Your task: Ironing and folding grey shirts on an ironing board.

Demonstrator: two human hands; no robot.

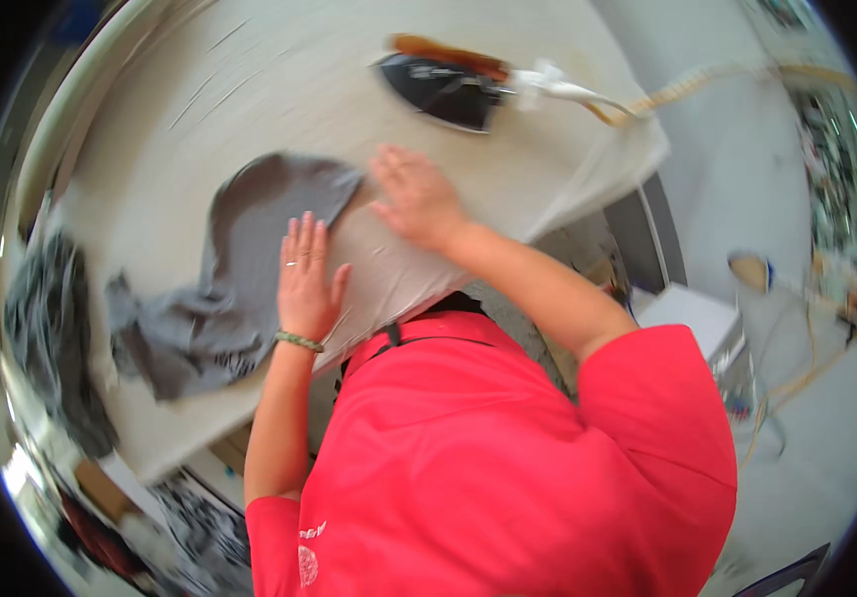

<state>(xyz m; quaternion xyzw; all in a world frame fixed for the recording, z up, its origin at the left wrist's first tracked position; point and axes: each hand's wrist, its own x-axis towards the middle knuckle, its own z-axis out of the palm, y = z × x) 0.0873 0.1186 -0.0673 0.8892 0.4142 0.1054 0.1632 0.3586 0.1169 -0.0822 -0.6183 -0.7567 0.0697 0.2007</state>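
Note:
A piece of grey cloth (264,224), perhaps a garment, lies on the pale cloth-covered table (199,60). Its upper part is spread fairly smooth, while the lower left part is crumpled. My left hand (309,284) rests flat at the cloth's right edge, fingers straight, a ring and a braided bracelet on it. Just beyond the cloth's upper right corner is my right hand (416,199), fingers stretched out and slightly blurred, with nothing visible in it. Farther off, an iron (443,90) with a dark body and brown handle sits on the table.
A pale cord or hose (687,90) runs from the iron over the table's right end. Dark grey cloth (55,338) hangs over the left edge. A white box (692,318) stands right of me, below table height. Patterned fabric (199,522) lies low at the left.

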